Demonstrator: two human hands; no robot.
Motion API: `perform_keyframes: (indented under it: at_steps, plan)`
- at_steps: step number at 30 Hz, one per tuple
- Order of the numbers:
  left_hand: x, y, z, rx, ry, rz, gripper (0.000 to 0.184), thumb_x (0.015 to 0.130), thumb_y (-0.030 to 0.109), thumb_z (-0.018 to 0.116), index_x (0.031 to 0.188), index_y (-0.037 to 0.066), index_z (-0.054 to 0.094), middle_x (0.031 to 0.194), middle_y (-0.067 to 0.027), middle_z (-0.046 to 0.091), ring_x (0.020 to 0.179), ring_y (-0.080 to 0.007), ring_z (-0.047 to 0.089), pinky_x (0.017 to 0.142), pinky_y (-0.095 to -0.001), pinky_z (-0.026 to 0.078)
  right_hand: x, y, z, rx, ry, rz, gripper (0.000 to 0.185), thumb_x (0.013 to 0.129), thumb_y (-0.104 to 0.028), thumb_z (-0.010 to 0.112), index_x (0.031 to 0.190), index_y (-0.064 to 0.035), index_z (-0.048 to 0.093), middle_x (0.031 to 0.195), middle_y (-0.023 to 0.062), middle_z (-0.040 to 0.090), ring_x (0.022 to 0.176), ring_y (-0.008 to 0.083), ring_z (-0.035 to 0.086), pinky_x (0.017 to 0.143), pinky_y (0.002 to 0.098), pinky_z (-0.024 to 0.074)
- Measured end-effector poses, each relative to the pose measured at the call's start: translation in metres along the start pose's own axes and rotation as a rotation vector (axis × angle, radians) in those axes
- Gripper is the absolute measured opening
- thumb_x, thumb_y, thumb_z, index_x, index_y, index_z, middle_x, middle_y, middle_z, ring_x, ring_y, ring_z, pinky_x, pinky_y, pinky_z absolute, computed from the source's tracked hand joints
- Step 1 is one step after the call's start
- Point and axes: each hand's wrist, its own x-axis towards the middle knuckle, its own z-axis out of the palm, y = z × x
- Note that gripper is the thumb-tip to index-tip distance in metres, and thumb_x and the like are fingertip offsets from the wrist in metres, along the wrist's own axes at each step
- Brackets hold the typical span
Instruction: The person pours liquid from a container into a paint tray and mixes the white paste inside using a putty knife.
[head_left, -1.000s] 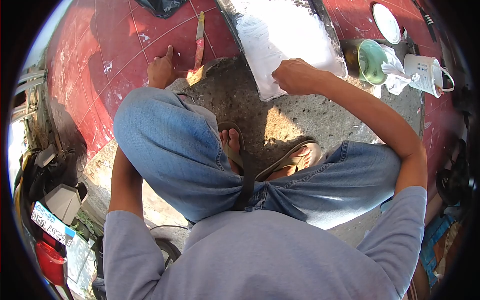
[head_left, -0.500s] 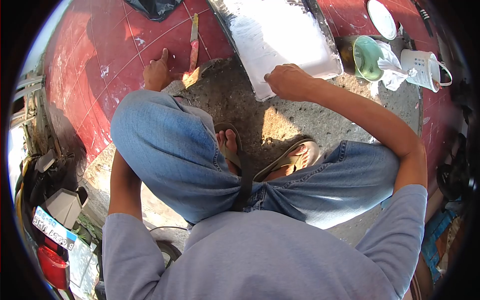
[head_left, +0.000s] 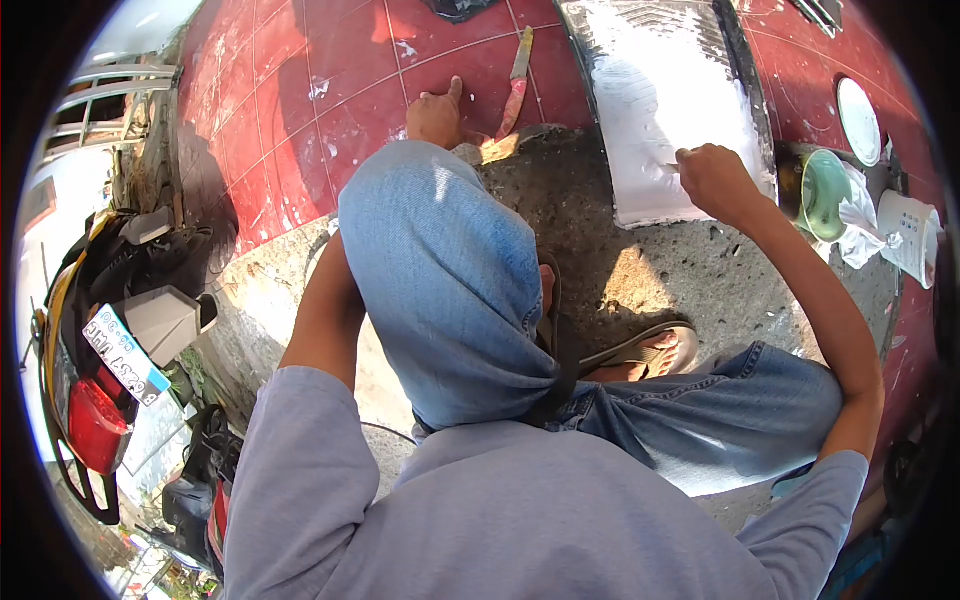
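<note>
My right hand (head_left: pixel 722 185) is closed at the near part of a long dark-edged panel (head_left: pixel 668 110), which is coated in wet-looking white paste or paint. A small bit of something shows at its fingertips, touching the white surface, but most of it is hidden. Beyond my raised knee, my left hand (head_left: pixel 437 115) holds nothing visible; one digit points up and away and the other fingers are partly curled. Just right of that hand, a knife-like tool with a red handle (head_left: pixel 512 108) and a yellowish blade lies on the red tiles.
Right of the panel stand a green translucent container (head_left: pixel 824 195), a crumpled white cloth or bag (head_left: pixel 860 222) and a white bucket (head_left: pixel 908 235). A round white lid (head_left: pixel 858 122) lies behind them. Parked at left is a motorcycle with a red tail light (head_left: pixel 97 425).
The view has turned left, so everything sits further right. My right hand has moved from the panel's near edge a little further onto the white surface. My left hand keeps much the same pose.
</note>
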Motion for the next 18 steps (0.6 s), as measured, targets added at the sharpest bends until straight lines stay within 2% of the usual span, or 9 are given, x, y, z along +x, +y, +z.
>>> perform_keyframes:
  at_steps: [5,8,9,11,16,17,18]
  plan:
    - [0.004,0.0,0.004,0.032,-0.018,-0.008,0.111,0.047,0.064,0.071,0.133,0.009,0.027,0.088,-0.0173,0.061,0.089,-0.0324,0.058,0.073,-0.0406,0.047,-0.009,-0.019,0.013,-0.004,0.011,-0.149,0.011,0.076,-0.007,0.047,0.077,-0.0003,0.056,0.067,0.0162,0.058,0.068,0.032,0.058,0.066,0.0416,0.0451]
    - [-0.001,-0.001,-0.004,0.009,-0.016,-0.019,0.111,0.047,0.063,0.071,0.133,0.009,0.027,0.09,-0.0175,0.061,0.089,-0.0325,0.058,0.073,-0.0407,0.047,-0.007,-0.009,0.003,-0.005,0.004,-0.134,0.012,0.077,-0.008,0.047,0.079,-0.0001,0.056,0.068,0.0159,0.058,0.069,0.0316,0.058,0.067,0.042,0.0448]
    - [-0.002,0.005,-0.007,0.006,-0.022,-0.018,0.11,0.048,0.062,0.072,0.133,0.009,0.027,0.091,-0.0172,0.061,0.089,-0.0322,0.058,0.073,-0.0408,0.047,-0.004,-0.011,-0.003,-0.005,-0.062,-0.075,0.016,0.081,-0.012,0.043,0.082,0.001,0.052,0.067,0.0164,0.057,0.07,0.0339,0.057,0.067,0.0438,0.0428]
    - [0.001,0.001,-0.002,-0.009,-0.01,0.004,0.108,0.049,0.059,0.072,0.133,0.009,0.027,0.091,-0.016,0.062,0.089,-0.0311,0.058,0.073,-0.0406,0.047,-0.002,-0.011,0.01,0.055,0.031,-0.133,0.016,0.081,-0.013,0.044,0.079,0.001,0.052,0.067,0.0168,0.057,0.071,0.0339,0.057,0.068,0.0438,0.0428]
    - [0.004,0.003,-0.002,-0.009,-0.034,-0.002,0.105,0.052,0.055,0.073,0.134,0.01,0.025,0.091,-0.0139,0.062,0.09,-0.0298,0.058,0.074,-0.04,0.046,-0.004,-0.003,0.013,0.111,0.01,-0.271,0.018,0.08,-0.013,0.045,0.072,0.0003,0.053,0.065,0.0175,0.056,0.07,0.0336,0.057,0.066,0.0437,0.0428]
    - [0.003,0.004,-0.003,-0.002,-0.045,-0.01,0.106,0.052,0.056,0.073,0.135,0.011,0.024,0.091,-0.0139,0.062,0.09,-0.0299,0.058,0.074,-0.0399,0.046,-0.001,0.002,0.005,0.067,-0.069,-0.193,0.017,0.08,-0.013,0.045,0.073,0.0,0.054,0.065,0.0174,0.056,0.07,0.033,0.057,0.065,0.0445,0.0428]
    - [0.002,0.002,0.001,-0.001,-0.018,0.011,0.106,0.05,0.056,0.073,0.134,0.01,0.026,0.088,-0.0133,0.062,0.088,-0.0298,0.059,0.072,-0.0398,0.047,0.0,0.001,0.005,0.05,-0.034,-0.172,0.014,0.078,-0.01,0.046,0.074,-0.0001,0.055,0.067,0.0165,0.058,0.071,0.0326,0.058,0.066,0.0432,0.044]
